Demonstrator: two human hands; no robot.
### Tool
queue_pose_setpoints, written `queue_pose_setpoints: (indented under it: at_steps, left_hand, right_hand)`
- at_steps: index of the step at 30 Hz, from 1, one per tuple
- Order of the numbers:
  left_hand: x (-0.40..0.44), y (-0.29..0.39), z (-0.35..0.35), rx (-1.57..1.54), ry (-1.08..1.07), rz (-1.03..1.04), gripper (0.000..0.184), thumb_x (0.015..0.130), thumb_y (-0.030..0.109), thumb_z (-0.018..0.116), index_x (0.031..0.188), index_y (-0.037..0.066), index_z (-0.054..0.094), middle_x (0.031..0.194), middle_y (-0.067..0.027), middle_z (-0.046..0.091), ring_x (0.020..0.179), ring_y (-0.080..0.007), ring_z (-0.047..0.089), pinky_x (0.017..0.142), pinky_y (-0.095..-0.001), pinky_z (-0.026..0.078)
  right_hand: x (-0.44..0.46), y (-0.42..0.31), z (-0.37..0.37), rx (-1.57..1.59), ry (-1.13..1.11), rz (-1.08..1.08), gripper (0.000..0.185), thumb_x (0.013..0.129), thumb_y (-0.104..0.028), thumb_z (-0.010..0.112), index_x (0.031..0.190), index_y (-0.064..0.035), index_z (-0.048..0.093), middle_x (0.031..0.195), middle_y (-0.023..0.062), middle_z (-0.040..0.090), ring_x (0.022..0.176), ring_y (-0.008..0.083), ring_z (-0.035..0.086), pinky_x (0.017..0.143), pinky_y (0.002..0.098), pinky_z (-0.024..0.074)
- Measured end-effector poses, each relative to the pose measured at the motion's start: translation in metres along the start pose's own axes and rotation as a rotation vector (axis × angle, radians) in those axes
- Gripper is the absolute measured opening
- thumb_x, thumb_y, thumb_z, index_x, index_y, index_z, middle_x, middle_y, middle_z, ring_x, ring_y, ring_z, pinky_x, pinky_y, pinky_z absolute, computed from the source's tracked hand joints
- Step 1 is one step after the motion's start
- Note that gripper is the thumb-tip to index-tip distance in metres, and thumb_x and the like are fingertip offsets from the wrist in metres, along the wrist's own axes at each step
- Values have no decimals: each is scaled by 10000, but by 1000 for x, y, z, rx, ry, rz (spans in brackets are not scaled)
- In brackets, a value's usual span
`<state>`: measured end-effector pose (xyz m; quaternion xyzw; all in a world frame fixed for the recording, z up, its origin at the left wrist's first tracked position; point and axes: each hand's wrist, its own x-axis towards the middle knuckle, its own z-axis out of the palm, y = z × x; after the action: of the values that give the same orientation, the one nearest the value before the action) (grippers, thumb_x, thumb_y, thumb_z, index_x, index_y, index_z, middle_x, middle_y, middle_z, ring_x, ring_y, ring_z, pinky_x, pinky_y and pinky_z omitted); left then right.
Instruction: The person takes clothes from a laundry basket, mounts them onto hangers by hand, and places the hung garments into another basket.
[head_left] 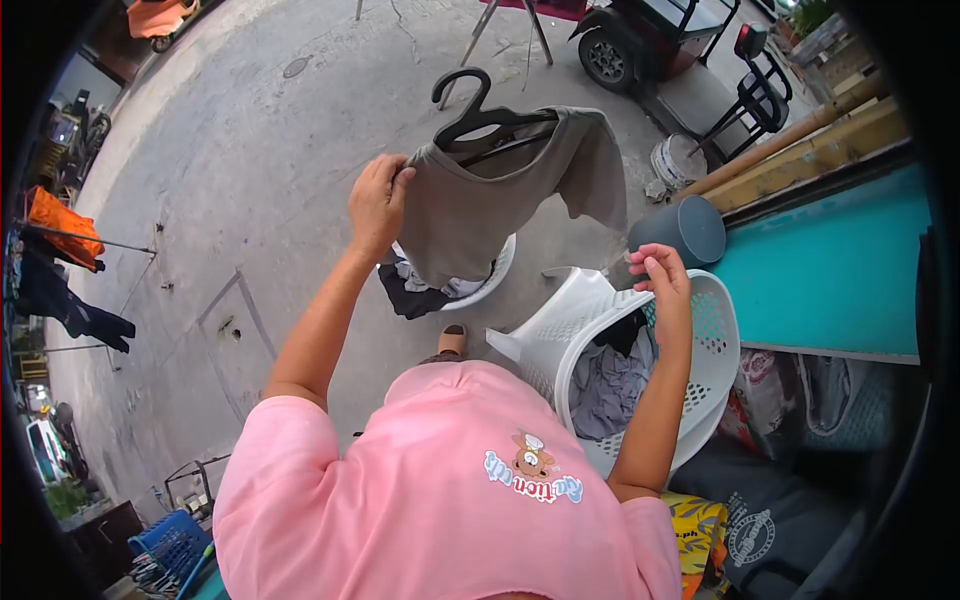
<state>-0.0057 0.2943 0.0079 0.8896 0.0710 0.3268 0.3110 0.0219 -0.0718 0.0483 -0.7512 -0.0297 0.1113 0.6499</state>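
Observation:
A grey-brown T-shirt hangs in front of me on a black hanger, its hook pointing up and to the left. My left hand is closed on the shirt's shoulder at the hanger's left end. Right of the shirt's loose sleeve, my right hand is raised with loosely bent fingers, apart from the cloth; I see nothing held in it. Below that hand, a white perforated laundry basket rests on a white plastic chair and contains grey and dark clothes.
Behind the shirt, a white basin on the concrete floor holds dark and light clothes. A grey bucket stands near a teal panel at right. A three-wheeled vehicle is parked beyond. Orange cloth hangs at left.

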Motion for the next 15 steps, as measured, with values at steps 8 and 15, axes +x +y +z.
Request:
queue_pose_setpoints:
  at_steps: [8, 15]
  left_hand:
    - [-58, -80, 43, 78, -39, -253, 189, 856, 206, 517, 910, 30, 563, 825, -108, 562, 804, -293, 538, 713, -373, 413]
    - [-92, -108, 66, 110, -53, -437, 218, 882, 221, 487, 941, 25, 559, 910, -131, 579, 872, -310, 545, 751, -382, 421]
  right_hand:
    - [-30, 41, -20, 14, 200, 178, 155, 881, -125, 465, 1000, -65, 543, 914, 29, 588, 812, 97, 544, 661, 229, 421]
    - [-64, 60, -29, 54, 397, 301, 148, 891, -127, 455, 998, -72, 541, 913, 34, 589, 802, 100, 548, 648, 229, 419]
